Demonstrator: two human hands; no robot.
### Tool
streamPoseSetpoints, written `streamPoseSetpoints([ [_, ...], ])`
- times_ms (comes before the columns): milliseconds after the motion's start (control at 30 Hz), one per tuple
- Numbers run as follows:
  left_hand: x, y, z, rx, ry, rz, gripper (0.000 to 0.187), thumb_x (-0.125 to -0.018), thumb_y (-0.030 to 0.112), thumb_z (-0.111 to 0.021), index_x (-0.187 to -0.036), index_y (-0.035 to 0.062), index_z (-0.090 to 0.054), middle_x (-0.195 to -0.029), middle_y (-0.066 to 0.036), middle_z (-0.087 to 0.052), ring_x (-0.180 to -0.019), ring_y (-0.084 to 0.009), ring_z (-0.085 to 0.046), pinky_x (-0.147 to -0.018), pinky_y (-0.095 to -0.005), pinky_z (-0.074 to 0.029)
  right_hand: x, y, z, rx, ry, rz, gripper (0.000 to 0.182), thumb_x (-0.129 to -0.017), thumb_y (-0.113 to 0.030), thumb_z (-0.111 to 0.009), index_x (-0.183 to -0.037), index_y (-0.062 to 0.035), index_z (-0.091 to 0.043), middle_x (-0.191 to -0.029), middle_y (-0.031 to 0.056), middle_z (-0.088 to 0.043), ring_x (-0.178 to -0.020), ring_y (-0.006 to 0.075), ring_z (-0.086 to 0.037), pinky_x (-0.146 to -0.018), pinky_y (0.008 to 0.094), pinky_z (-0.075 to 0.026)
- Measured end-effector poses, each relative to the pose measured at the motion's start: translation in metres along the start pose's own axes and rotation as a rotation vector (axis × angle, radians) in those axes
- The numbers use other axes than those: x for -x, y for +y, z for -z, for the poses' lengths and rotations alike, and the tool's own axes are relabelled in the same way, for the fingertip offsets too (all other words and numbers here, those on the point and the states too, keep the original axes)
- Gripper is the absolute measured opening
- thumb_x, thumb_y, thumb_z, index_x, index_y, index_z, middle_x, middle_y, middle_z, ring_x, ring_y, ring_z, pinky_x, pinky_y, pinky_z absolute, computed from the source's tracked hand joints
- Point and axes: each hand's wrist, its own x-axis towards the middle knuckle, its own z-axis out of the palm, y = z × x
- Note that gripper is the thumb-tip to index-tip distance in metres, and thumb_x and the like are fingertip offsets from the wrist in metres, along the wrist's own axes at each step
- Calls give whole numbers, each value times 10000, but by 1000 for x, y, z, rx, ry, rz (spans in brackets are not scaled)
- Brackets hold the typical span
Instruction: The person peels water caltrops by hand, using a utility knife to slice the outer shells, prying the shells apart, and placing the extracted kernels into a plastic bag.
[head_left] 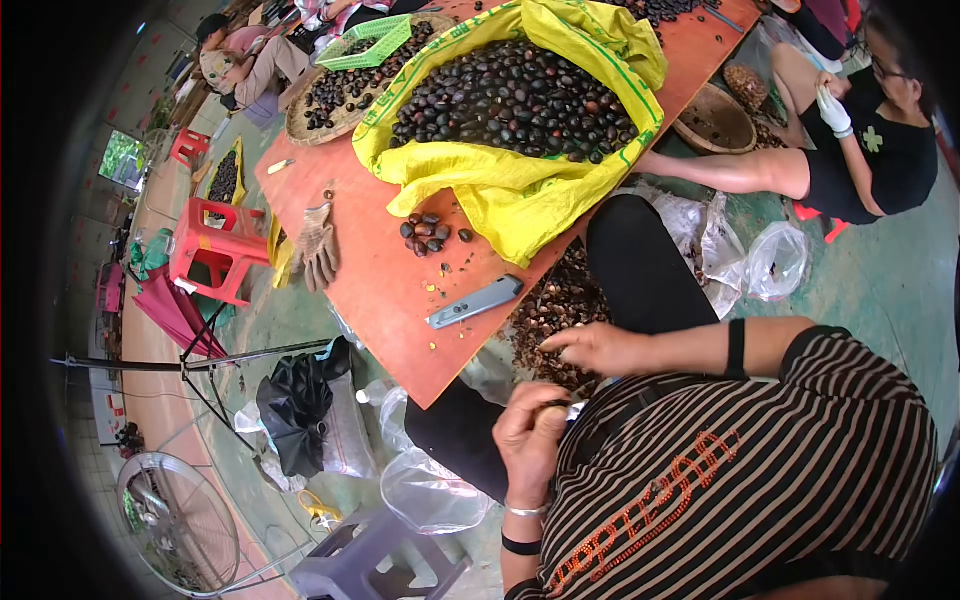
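My left hand (528,432) is closed, with a small dark nut (553,404) pinched at the fingertips, close to my striped shirt. A small shiny pale item (575,410), too small to make out, shows beside it. My right hand (588,348) is over a heap of brown shells (560,310), fingers loosely apart and pointing left, nothing visible in them. On the red table (370,300) near its corner lies a grey utility knife (475,302). Behind it are several loose dark nuts (425,233) and yellow crumbs.
A yellow sack (480,195) full of dark nuts stands on the table. Left of it are a woven tray (300,125), a green basket (370,45) and a glove (320,250). Another person (860,140) sits at right by a bowl (715,118). Plastic bags (430,490) lie below.
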Motion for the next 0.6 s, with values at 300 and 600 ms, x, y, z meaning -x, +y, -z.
streamPoseSetpoints([
  [300,-6,-3,6,210,111,67,263,-876,166,-622,-1060,78,-456,-835,-57,-563,-596,-68,-468,-469,-161,-338,34,-58,5,-526,-261,-7,430,-935,-175,-471,-1327,-64,-333,-636,-12,-453,-519,36,-389,-449,185,-316],
  [600,-5,-8,12,218,82,46,254,-869,161,-630,-1024,65,-454,-805,-35,-546,-596,-71,-476,-484,-164,-354,34,-60,1,-687,-406,-122,446,-950,-174,-455,-1378,-110,-345,-702,-11,-487,-513,30,-386,-450,170,-315],
])
